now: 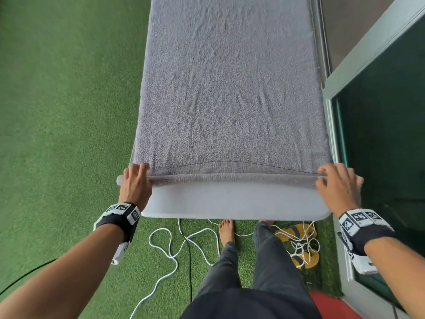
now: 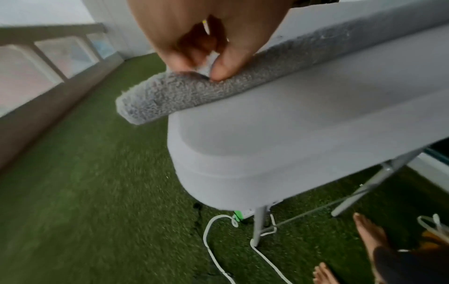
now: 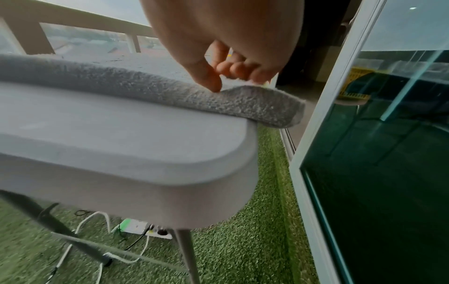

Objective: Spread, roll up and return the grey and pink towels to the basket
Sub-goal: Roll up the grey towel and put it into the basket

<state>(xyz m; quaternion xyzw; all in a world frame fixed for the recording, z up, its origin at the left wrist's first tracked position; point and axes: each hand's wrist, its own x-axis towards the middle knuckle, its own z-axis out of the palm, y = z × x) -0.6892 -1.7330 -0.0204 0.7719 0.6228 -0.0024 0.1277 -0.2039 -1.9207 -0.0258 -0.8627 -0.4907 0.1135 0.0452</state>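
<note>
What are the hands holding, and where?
The grey towel: left hand and right hand each pinch a near corner of its folded-over edge.

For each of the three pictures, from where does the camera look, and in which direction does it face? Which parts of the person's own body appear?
Head: worn on the head, facing down and forward over the grey towel spread on the white table; both forearms, left hand, right hand, legs and bare feet show.
Left wrist: looks along the left hand, whose grip pinches the towel's rolled near edge; a bare foot shows.
Right wrist: looks along the right hand, pinching the opposite end beside the glass door.
Shared: both wrist views show the towel roll, the table edge and the green turf.
</note>
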